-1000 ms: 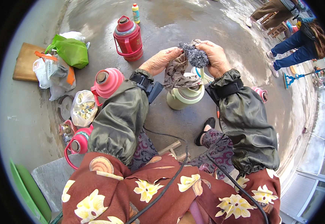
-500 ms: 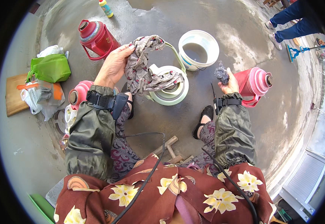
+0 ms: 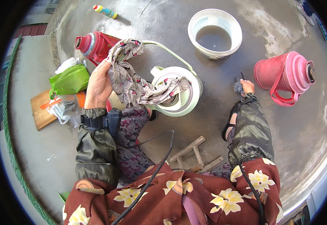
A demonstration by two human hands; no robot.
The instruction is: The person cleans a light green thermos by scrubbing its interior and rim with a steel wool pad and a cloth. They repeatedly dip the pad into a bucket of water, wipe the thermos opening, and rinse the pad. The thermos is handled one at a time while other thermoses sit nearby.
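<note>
My left hand (image 3: 99,85) is closed on one end of a grey patterned cloth (image 3: 127,80) with red spots. The cloth's other end trails across the top of a pale green thermos flask (image 3: 198,88), partly covering its mouth. That flask stands between my feet with its handle (image 3: 174,56) raised. Low on the right, near my shoe, my right hand (image 3: 248,87) grips a dark grey wire scourer (image 3: 239,87). Its fingers are partly hidden, and the scourer sticks out on their left side.
A white bucket (image 3: 235,35) of murky water stands ahead. Red thermos flasks stand at left (image 3: 105,40) and right (image 3: 278,73). Farther off lies a yellow bottle (image 3: 106,11). A green bag (image 3: 70,79) and wooden board (image 3: 41,118) are left; wooden frame pieces (image 3: 198,153) lie below.
The view has shifted. My right hand has lowered with the scourer, away from the right red flask. My left hand still holds the cloth over the pale green flask.
</note>
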